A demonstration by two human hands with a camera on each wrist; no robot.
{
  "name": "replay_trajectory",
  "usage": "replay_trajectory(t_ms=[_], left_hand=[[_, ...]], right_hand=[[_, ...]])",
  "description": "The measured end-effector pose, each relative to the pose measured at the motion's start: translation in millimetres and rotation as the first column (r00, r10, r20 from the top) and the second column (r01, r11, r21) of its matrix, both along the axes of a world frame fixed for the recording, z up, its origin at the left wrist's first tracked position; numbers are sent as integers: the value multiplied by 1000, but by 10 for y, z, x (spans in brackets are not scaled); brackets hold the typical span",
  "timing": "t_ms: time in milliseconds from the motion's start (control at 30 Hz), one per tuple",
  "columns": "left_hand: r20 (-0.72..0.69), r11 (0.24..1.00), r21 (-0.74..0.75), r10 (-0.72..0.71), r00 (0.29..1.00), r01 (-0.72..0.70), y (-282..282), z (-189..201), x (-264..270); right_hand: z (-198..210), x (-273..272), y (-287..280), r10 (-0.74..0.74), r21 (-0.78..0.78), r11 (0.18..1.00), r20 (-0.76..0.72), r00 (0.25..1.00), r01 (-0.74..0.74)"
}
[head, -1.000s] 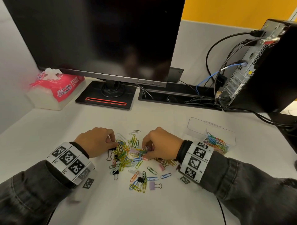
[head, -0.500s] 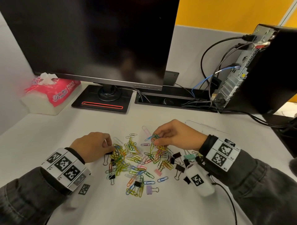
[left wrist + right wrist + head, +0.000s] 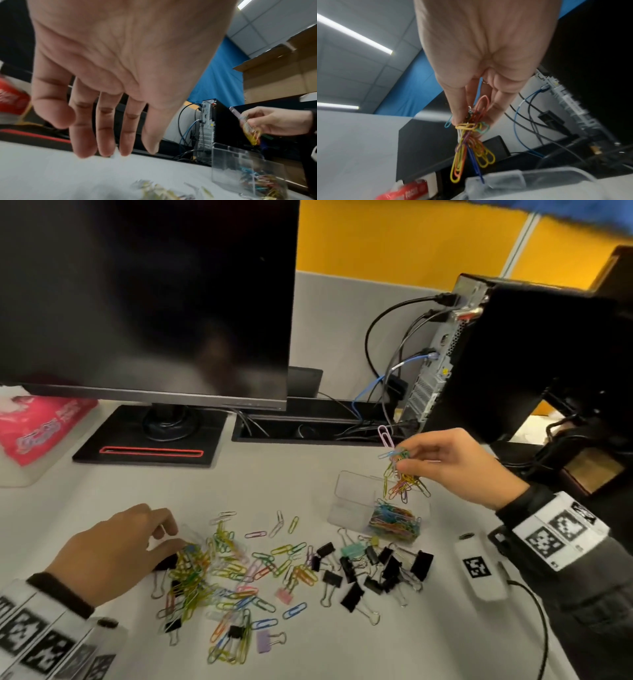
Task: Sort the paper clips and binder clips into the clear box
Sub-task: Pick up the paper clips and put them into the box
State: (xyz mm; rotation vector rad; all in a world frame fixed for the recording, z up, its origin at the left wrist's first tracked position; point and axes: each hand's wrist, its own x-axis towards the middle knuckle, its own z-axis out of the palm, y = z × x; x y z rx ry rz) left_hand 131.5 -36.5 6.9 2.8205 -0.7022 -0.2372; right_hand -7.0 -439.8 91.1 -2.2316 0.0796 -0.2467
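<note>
Above the clear box (image 3: pixel 349 508): right hand (image 3: pixel 448 463), fingertips pinched on bunch of paper clips (image 3: pixel 402 477), long axes hanging down toward open compartment. Left of box: left hand (image 3: pixel 113 549), fingers loose, empty, at loose clip pile (image 3: pixel 219 573); binder clips (image 3: pixel 373 570) before box.

Our head view looks down over the desk (image 3: pixel 308 481); wrist views sit close under each palm, sharing the clear box (image 3: pixel 240 166) at 2 o'clock.
</note>
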Motion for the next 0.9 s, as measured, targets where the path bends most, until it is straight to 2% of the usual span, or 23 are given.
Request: replay_trajectory(t_ms=[100,233,400,533,600,700,900], left_hand=[[111,998,-51,-40,993,46,-105,97,-100],[151,970,-79,-216,965,230,-466,406,-362],[106,859,-241,-440,892,452,-1119,675,-533],[153,770,-315,-536,830,555,-1715,675,-508],[157,763,-314,-546,823,565,-1984,629,-466],[93,777,-247,-575,813,578,-2270,535,-426],[128,812,-115,-559,819,572,-2482,404,-431]], right_hand=[[-170,-70,-83,-41,-129,991,50,998,48],[-441,-141,-103,-28,-214,976,59,998,40],[-534,-212,-92,-22,-274,960,123,992,56],[-552,-234,-106,-26,-316,946,165,986,78],[-569,-242,-117,-19,-347,935,174,985,79],[-616,-287,-109,-21,-380,920,195,981,95],[-619,-353,-100,-73,-303,941,253,965,151]])
